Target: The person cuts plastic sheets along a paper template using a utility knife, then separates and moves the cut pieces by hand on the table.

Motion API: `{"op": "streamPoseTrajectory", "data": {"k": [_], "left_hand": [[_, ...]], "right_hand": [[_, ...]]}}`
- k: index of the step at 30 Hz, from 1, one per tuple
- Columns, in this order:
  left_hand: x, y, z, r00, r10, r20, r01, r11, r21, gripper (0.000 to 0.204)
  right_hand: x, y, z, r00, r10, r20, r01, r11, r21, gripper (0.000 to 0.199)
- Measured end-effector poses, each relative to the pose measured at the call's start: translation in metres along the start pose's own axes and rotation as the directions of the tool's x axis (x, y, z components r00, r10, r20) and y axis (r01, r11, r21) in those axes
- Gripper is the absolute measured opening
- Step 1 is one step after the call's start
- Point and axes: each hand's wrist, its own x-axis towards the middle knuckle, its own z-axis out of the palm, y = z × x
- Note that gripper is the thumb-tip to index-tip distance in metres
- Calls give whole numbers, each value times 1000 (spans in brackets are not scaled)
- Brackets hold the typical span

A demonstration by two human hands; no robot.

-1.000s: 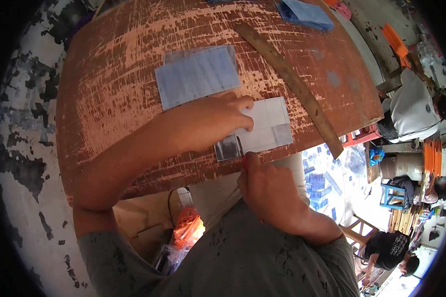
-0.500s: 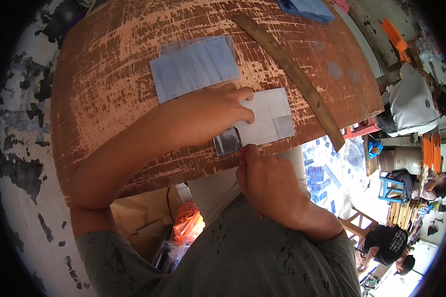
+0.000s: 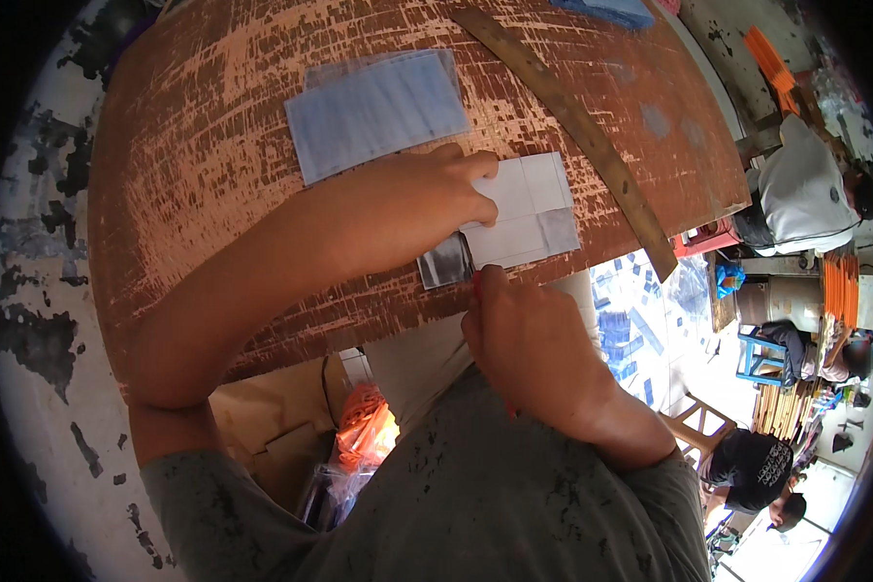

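Note:
A pale ruled card lies near the front edge of the worn brown table. My left hand presses flat on the card's left part, thumb and finger spread. Beneath the card's lower left corner, a piece of clear plastic sheet sticks out, looking dark. Closed around a slim red tool, my right hand is at the card's near left corner by the table edge. The tool's working tip is too small to make out, and most of its length is hidden in my fist.
Bluish clear plastic sheets are stacked beyond my left forearm. A long brown wooden strip lies diagonally to the right. Folded blue plastic is at the far edge. Plastic scraps litter the floor at right, where other people sit.
The whole view has shifted slightly, so the table and its items appear a little higher. Both hands keep about the same place against the card.

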Motion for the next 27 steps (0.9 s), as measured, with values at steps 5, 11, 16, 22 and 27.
{"op": "streamPoseTrajectory", "data": {"k": [5, 11, 16, 22, 27], "left_hand": [[1, -2, 2, 1000, 6, -10, -6, 1000, 6, 48], [1, 2, 0, 1000, -11, -3, 11, 1000, 10, 54], [1, 2, 2, 999, -34, 0, 34, 999, 11, 57], [1, 3, -2, 999, -32, 15, 32, 999, 15, 56], [1, 5, -1, 999, -31, 12, 31, 999, 28, 56]], "right_hand": [[-1, -5, -10, 999, 18, 43, -19, 1000, 8, 21], [-6, -5, -12, 997, 20, 80, -22, 1000, 18, 22], [-15, -8, -14, 984, 83, 160, -84, 996, -1, 22], [-27, -8, -8, 993, 56, 107, -56, 998, -9, 22], [-33, -7, -3, 989, 95, 109, -98, 995, 26, 23]]}}
